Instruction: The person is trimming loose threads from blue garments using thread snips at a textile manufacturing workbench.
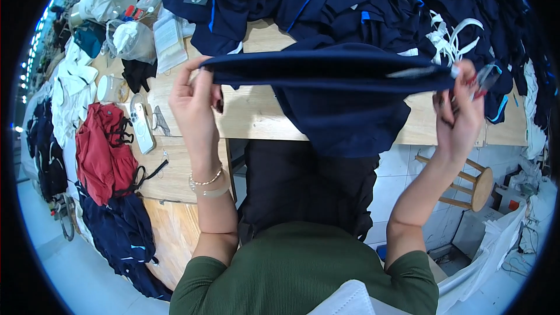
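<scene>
A navy garment (344,111) is stretched sideways in front of me, its long edge pulled taut and its opening parted in a narrow slit. My left hand (195,90) pinches the left end of that edge between thumb and fingers. At the opposite end my right hand (458,102) is closed on the garment's corner. A red-handled tool (484,80), perhaps scissors, shows at the right fingers; whether it is held is unclear. The lower part of the garment hangs over the table's front edge above my lap. A pale blurred strip shows inside the slit.
Navy garments with blue trim (350,3) are heaped along the table's far side, with white straps (458,38) at right. A red bag (105,154), a phone (142,128) and a plastic jar (111,88) lie at left. A wooden stool (479,189) stands below right.
</scene>
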Demonstrator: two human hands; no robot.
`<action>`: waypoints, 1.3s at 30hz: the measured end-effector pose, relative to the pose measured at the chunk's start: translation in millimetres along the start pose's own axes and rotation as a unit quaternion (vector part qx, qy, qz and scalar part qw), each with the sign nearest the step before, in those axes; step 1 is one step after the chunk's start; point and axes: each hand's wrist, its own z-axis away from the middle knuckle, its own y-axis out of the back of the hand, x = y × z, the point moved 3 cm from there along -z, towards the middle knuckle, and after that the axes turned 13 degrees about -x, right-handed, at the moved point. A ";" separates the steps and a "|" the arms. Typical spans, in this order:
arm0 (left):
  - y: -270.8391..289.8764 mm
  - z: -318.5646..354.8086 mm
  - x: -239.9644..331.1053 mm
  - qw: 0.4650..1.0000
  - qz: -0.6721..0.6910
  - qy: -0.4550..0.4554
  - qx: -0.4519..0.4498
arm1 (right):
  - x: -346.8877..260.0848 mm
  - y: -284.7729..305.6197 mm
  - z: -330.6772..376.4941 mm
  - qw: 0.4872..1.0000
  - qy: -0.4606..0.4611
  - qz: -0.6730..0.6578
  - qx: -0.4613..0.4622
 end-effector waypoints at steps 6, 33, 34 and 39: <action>27.7 -29.9 -19.2 0.987 0.090 -0.079 0.107 | 20.0 -71.4 -97.5 0.984 0.084 0.148 -0.054; 96.6 -17.3 138.5 0.801 0.438 -0.313 -0.260 | -119.0 64.9 38.9 0.954 0.280 0.001 0.106; 95.3 -12.0 150.1 0.790 0.453 -0.315 -0.268 | -124.3 52.9 36.2 0.954 0.298 -0.013 0.012; 108.9 3.2 187.0 0.784 0.383 -0.433 -0.227 | -126.2 36.4 41.5 0.893 0.288 0.146 0.314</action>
